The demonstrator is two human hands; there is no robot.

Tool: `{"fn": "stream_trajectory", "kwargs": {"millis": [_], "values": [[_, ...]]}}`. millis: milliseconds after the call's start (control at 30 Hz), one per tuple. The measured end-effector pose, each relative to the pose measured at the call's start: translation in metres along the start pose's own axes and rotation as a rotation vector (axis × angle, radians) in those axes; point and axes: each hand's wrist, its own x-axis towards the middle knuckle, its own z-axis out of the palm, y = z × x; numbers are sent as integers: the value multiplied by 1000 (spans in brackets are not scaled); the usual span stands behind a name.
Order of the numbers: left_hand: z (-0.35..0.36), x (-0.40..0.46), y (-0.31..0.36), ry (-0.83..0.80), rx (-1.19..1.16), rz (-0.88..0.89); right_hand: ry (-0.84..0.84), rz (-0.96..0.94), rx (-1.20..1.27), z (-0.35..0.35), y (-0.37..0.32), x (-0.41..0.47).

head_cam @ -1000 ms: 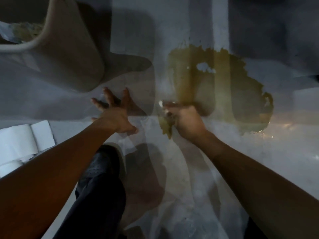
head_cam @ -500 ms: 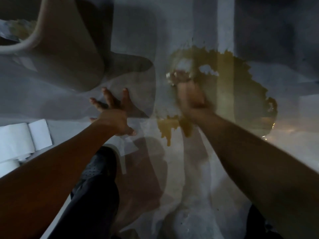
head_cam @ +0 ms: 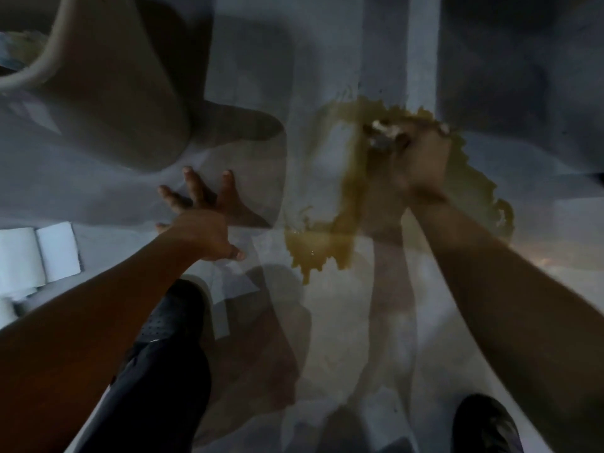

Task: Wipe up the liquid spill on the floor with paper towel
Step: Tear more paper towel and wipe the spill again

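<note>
My right hand (head_cam: 420,158) grips a wadded paper towel (head_cam: 384,134) at the spill's (head_cam: 343,220) far edge. The yellow spill's long axis runs near-left to far-right. My left hand (head_cam: 199,220) rests splayed flat on bare floor (head_cam: 359,338), beside a bin (head_cam: 124,93); rolls (head_cam: 39,256) lie left.

No text, label, brand, number or sign can be read anywhere; the picture is dim and blurred, and every surface in view appears unmarked.
</note>
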Motion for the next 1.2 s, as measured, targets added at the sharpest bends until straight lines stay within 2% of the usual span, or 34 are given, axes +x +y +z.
{"fn": "stream_trajectory", "kwargs": {"millis": [67, 133, 200, 233, 267, 367, 400, 500, 633, 700, 733, 800, 867, 933, 967, 1033, 1100, 1200], "values": [[0, 1, -1, -5, 13, 11, -76, 20, -146, 2, 14, 22], [0, 1, -1, 0, 17, -1, -157, 63, 28, 15, 15, 18], [1, 1, -1, 2, 20, -6, -136, 204, 208, 31, 3, -7], [1, 2, -1, 7, 24, -7, -119, 196, 242, 42, 3, -19], [0, 2, -2, 15, 31, -6, -115, 156, 172, 49, 2, -30], [1, 2, -1, 33, 62, -9, -364, -45, -102, 48, 3, -62], [0, 3, -1, 39, 54, -26, -418, -91, -121, 44, 1, -70], [2, 6, -4, 52, 65, -21, -294, -124, 24, 33, -3, -82], [3, 8, -7, 74, 70, -1, -230, 114, 344, 20, 20, -82], [4, 8, -7, 75, 78, 0, -224, 200, 187, 11, 40, -80], [5, 8, -7, 75, 73, -3, -184, 306, 81, 7, 46, -77], [4, 7, -6, 74, 61, -10, -110, 219, -53, 1, 56, -75], [4, 5, -3, 67, 60, -19, -49, -28, -53, 8, 50, -78], [3, 3, 0, 57, 56, -26, -165, -244, -149, 22, 35, -77], [3, 3, 0, 56, 51, -30, -224, -257, -209, 29, 24, -75], [2, 1, -1, 58, 38, -27, -412, -149, -263, 34, -2, -78], [3, 1, -1, 56, 42, -15, -449, -115, -183, 36, -10, -87], [3, -1, 0, 44, 8, -33, -470, -173, -120, 33, 2, -103]]}}
